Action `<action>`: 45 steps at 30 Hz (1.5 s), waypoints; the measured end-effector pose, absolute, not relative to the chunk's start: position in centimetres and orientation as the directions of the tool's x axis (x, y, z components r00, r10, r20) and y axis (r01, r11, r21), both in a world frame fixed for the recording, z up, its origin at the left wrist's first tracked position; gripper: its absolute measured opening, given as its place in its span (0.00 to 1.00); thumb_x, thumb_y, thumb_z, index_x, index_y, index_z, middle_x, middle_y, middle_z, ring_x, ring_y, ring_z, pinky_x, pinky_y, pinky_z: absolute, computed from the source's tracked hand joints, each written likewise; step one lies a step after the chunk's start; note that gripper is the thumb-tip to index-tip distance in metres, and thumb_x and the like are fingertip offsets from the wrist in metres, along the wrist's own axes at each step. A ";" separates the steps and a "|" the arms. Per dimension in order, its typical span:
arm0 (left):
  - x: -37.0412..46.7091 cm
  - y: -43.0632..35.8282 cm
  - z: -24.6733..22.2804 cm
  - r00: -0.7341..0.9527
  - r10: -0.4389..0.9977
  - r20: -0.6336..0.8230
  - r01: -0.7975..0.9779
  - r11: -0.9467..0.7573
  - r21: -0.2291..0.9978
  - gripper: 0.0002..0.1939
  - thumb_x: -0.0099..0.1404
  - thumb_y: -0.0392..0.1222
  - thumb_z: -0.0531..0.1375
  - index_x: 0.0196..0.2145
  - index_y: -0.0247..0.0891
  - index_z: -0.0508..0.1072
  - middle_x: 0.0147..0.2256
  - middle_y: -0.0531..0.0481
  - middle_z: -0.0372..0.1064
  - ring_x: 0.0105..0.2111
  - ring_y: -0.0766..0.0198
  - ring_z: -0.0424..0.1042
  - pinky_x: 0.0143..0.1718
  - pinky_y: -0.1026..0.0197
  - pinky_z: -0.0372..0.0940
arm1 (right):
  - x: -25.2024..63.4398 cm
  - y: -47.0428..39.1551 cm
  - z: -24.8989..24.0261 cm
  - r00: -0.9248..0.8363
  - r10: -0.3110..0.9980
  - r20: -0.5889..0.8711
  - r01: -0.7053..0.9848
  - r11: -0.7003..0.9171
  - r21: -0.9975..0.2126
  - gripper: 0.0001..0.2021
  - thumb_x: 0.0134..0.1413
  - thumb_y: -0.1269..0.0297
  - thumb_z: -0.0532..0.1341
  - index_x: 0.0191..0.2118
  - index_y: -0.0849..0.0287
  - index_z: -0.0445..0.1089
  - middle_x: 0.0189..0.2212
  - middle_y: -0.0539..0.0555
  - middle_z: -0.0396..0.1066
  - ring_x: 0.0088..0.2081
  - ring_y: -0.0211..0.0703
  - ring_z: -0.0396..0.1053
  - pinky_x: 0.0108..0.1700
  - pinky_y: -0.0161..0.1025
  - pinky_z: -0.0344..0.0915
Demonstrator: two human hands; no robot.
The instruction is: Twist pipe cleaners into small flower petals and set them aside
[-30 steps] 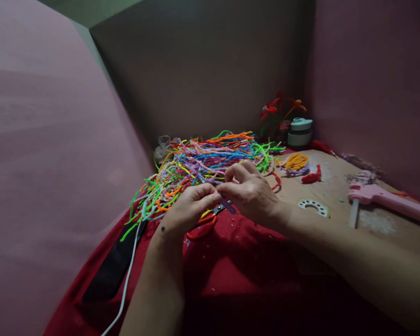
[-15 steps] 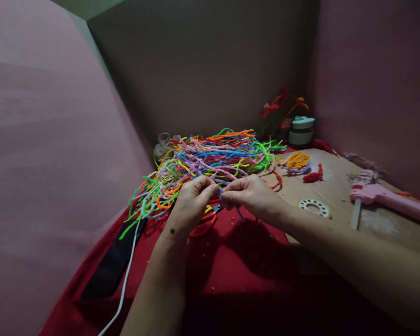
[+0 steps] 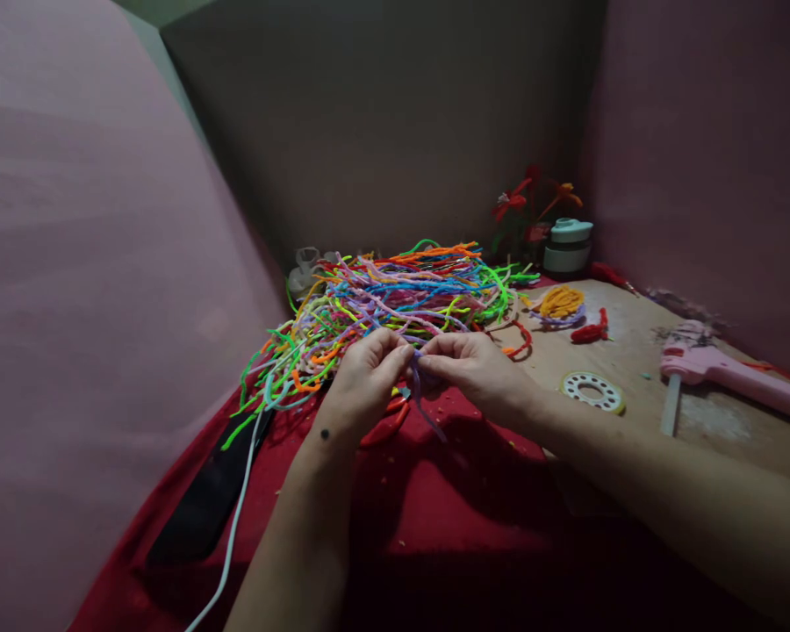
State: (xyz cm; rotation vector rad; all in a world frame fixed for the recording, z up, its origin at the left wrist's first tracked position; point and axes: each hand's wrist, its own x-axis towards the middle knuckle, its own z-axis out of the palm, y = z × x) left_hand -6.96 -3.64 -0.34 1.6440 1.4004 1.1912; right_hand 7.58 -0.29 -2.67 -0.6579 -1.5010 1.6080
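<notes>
Between my two hands is a purple pipe cleaner (image 3: 424, 405), its free end hanging down toward the red cloth. My left hand (image 3: 372, 369) pinches it between thumb and forefinger. From the other side my right hand (image 3: 469, 364) pinches it too, the fingertips of both hands almost meeting. The part at the fingertips is bent, but its exact shape is partly hidden. Just below my left hand lie scissors with red and yellow handles (image 3: 387, 426). A large heap of many-coloured pipe cleaners (image 3: 408, 294) lies right behind my hands.
On the right, a pink glue gun (image 3: 717, 369) and a white disc with holes (image 3: 592, 391) rest on brown board (image 3: 638, 325). Coiled orange pipe cleaners (image 3: 562, 303) lie behind. A black phone-like slab (image 3: 201, 509) and white cable (image 3: 240, 509) are at left. A lidded container (image 3: 567, 246) stands at back.
The purple pipe cleaner's tail now hangs longer and plainer below my fingertips. My right hand has turned slightly; both hands stay nearly in place.
</notes>
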 end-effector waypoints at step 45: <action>-6.0 -3.0 -1.5 -0.205 0.951 0.230 0.021 -0.231 0.973 0.12 0.53 0.45 0.62 0.22 0.33 0.69 0.17 0.56 0.61 0.16 0.75 0.60 0.19 0.71 0.58 | 6.9 0.2 -4.6 -0.693 0.711 0.116 -0.442 -0.291 -0.849 0.06 0.48 0.64 0.60 0.27 0.62 0.66 0.17 0.47 0.60 0.19 0.33 0.58 0.25 0.35 0.62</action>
